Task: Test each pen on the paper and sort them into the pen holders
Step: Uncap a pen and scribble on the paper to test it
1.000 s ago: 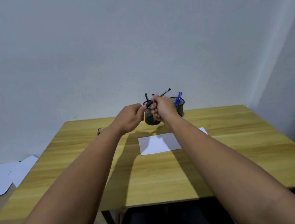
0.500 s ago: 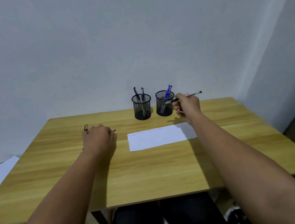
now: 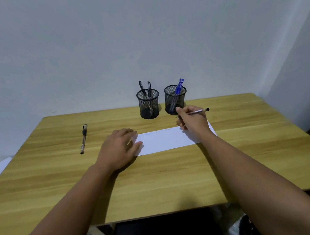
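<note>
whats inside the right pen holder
The right pen holder has blue-capped pens leaning in it, seemingly two. The right hand covers its lower front, so the pens' tips there are hidden.

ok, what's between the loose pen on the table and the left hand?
Nothing. In the head view, only bare tabletop separates the loose pen from the left hand, which rests on the paper's left edge.

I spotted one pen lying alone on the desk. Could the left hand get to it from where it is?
Probably yes. The left hand rests flat on the paper's edge, holding nothing, and only bare table lies between it and the loose pen to its left.
</note>
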Tool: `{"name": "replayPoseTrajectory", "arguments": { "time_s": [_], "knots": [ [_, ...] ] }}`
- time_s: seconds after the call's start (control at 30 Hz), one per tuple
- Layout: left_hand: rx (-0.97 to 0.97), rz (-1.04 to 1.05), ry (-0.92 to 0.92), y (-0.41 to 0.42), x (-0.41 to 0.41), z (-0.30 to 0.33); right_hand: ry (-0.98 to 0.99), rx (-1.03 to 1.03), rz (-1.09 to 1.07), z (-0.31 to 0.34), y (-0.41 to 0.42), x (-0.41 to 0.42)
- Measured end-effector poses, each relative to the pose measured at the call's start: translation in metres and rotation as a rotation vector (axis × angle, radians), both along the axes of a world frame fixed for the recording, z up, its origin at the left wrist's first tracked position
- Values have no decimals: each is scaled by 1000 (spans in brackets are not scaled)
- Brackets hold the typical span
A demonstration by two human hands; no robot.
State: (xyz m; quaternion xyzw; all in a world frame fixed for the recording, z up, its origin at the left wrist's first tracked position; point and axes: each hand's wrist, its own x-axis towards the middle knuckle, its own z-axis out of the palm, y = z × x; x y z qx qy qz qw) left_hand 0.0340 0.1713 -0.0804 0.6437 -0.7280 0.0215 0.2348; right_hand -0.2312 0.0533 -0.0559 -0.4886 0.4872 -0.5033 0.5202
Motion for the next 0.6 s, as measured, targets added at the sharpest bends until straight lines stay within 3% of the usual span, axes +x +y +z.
{"name": "replayPoseTrajectory", "arguments": {
  "time_s": [0.27, 0.6],
  "knots": [
    [27, 80, -30, 3, -3, -22, 103, -23, 65, -22, -4, -2],
    [22, 86, -9, 2, -2, -21, 221, -62, -17, -30, -5, -5]
  ]
}}
